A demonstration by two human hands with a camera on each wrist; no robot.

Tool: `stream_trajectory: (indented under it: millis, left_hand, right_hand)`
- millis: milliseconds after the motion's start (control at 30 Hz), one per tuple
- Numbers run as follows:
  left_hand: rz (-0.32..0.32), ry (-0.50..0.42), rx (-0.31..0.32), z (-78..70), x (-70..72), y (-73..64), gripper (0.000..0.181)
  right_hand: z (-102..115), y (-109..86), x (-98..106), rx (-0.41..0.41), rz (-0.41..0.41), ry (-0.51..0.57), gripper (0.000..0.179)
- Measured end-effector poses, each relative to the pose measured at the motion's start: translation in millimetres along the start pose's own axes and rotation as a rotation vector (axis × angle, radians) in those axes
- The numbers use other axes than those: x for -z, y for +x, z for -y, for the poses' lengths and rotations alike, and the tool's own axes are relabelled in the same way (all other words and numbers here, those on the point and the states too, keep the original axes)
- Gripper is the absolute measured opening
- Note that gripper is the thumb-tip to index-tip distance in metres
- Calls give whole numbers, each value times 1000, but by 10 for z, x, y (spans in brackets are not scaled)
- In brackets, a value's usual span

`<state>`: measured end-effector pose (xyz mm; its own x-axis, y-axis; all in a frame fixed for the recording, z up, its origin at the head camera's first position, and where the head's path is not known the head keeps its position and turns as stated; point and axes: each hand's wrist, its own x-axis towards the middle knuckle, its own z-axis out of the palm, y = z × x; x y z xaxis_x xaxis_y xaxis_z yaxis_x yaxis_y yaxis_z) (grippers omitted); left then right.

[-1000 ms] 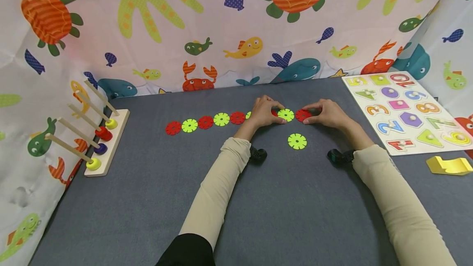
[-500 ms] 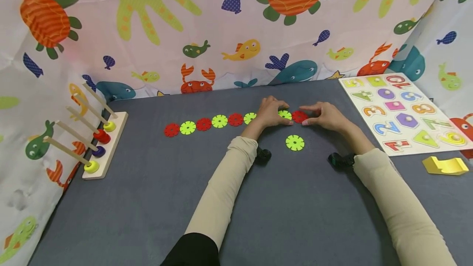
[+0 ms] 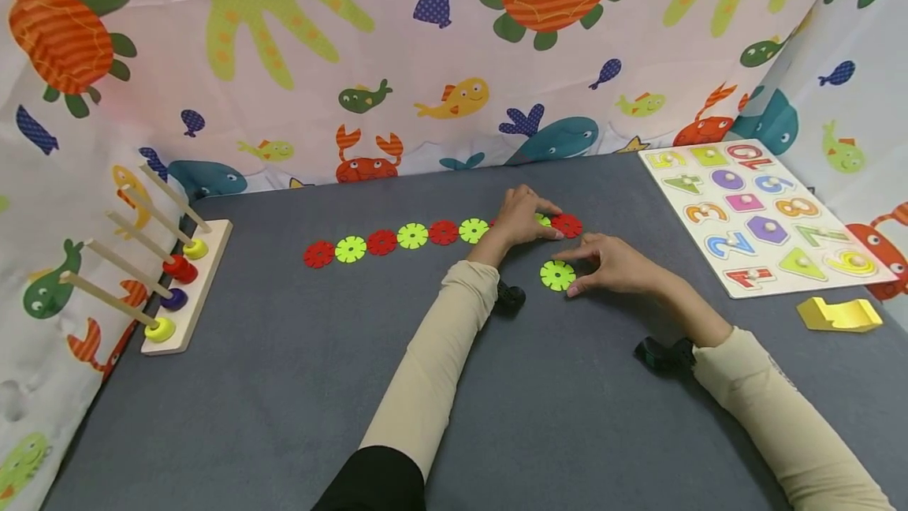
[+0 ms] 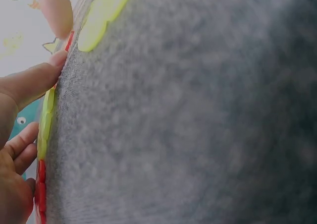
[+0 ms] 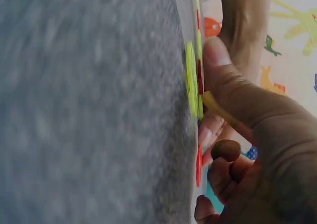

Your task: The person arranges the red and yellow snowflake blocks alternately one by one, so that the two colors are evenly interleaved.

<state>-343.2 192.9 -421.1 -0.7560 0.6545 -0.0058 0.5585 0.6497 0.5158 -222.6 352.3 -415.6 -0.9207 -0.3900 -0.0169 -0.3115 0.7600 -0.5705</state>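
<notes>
Red and green notched plastic discs form a row across the table in the head view. At its right end my left hand (image 3: 519,218) holds the last red disc (image 3: 571,226) between thumb and forefinger; the left wrist view has the thumb (image 4: 44,75) on this disc. The green disc beside it (image 4: 47,120) is partly hidden by the hand. Nearer to me lies a single loose green disc (image 3: 558,275). Around its right side my right hand (image 3: 617,265) spreads thumb and forefinger, fingertips right at its edge. Its thumb (image 5: 218,53) shows large beside the loose disc (image 5: 191,80).
On the left stands a wooden peg rack (image 3: 206,270) with coloured rings. A number and shape puzzle board (image 3: 762,219) lies at the right, with a yellow block (image 3: 840,315) below it. A printed cloth (image 3: 298,46) hangs behind the grey table (image 3: 284,385).
My right hand has let go of the red end disc and come down toward me to the loose green disc. The left hand has shifted slightly right along the row, onto the red disc.
</notes>
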Motion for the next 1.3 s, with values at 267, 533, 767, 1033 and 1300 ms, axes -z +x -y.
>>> stream_trajectory:
  millis: [267, 533, 767, 1033, 1300]
  left_hand:
    - [-10, -17, 18, 0, -27, 0, 42]
    - [-12, -23, 26, 9, -28, -11, 41]
    - [-14, -17, 29, 5, -30, -10, 41]
    - [-20, -16, 18, 13, -34, -6, 41]
    - [-8, -31, 22, 29, -32, 12, 42]
  right_hand:
    - [-21, 28, -61, 5, 10, -25, 58]
    - [-41, 45, -88, 13, -15, -5, 52]
    - [-33, 28, -78, 10, -22, 16, 49]
    - [-65, -14, -36, 12, -10, 51, 49]
    - [-360, -115, 248, -89, -149, -76, 45]
